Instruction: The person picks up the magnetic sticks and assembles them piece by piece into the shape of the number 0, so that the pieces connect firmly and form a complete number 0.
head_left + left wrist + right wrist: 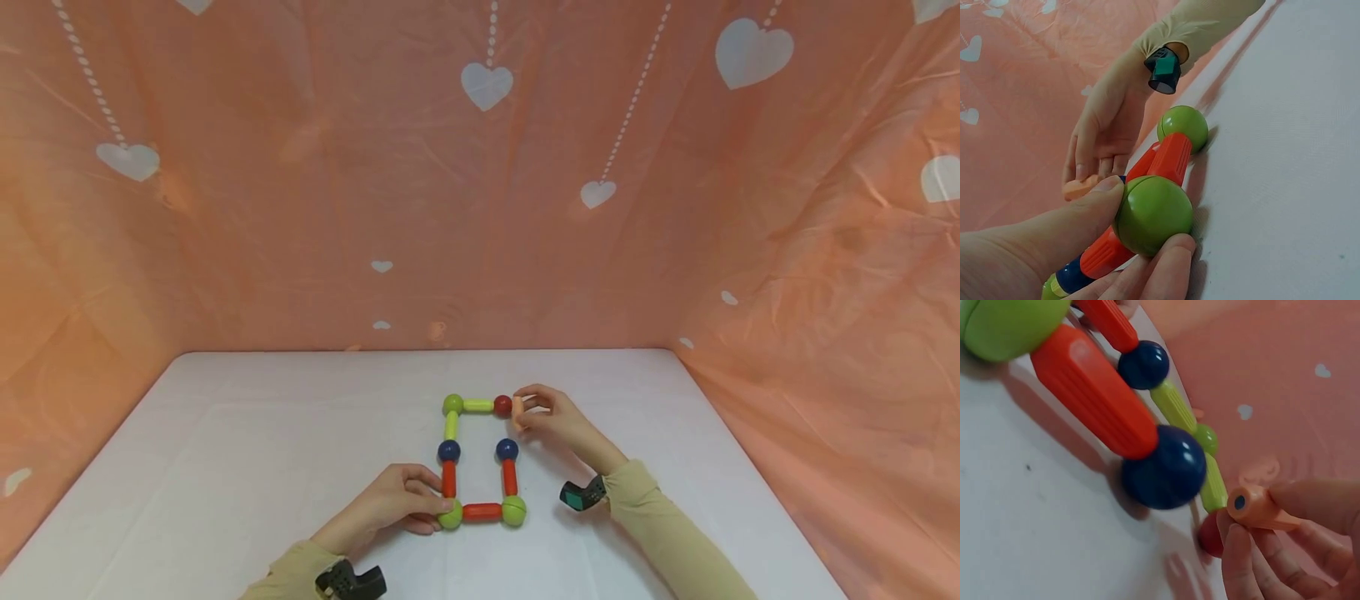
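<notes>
My left hand [397, 497] pinches the lower-left green ball [1152, 215] between thumb and fingers. That ball belongs to a flat outline of balls and rods on the table. Red rods [482, 512] form its near side and the near parts of both long sides, with blue balls [448, 451] at their far ends. Yellow-green rods [478, 406] run round the far-left green ball [453, 404] to a red ball [502, 406]. My right hand [558, 423] holds an orange rod [1260, 509] close beside the red ball. A dark round spot shows on the rod's end.
The white table [225, 467] has a straight back edge. Behind it and on both sides hangs an orange cloth [420, 208] with white hearts. Dark wrist devices [583, 493] sit on both wrists, low over the table.
</notes>
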Motion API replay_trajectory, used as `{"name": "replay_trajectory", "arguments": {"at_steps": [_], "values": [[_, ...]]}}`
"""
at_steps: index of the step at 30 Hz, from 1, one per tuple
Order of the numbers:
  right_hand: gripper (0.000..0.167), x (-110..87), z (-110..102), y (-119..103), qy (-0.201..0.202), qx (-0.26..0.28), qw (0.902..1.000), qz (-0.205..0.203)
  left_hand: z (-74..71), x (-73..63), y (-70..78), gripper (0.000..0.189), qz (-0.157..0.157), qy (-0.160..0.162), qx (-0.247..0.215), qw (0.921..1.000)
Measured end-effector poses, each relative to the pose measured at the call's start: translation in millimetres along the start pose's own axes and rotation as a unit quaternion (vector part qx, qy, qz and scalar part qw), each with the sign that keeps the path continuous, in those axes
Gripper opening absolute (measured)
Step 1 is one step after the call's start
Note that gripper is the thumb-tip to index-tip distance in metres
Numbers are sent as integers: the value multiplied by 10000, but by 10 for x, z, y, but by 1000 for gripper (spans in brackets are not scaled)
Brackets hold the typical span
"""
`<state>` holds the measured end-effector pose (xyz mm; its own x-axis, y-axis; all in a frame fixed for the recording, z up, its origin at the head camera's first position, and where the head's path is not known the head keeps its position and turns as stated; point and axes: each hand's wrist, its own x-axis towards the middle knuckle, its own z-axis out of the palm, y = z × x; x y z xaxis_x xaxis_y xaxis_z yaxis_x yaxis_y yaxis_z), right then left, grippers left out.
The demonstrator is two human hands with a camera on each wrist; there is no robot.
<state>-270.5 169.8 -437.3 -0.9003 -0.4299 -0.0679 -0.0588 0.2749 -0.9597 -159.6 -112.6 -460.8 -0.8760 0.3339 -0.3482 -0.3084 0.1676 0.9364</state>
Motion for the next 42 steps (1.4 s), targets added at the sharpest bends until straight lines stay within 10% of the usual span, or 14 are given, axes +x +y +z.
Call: {"name": "replay_trajectory", "arguments": {"at_steps": [42], "values": [[32,61,326,-11,658,-61,9934,938,-7,-2,-9,39,24,-37,-62,10000]]}}
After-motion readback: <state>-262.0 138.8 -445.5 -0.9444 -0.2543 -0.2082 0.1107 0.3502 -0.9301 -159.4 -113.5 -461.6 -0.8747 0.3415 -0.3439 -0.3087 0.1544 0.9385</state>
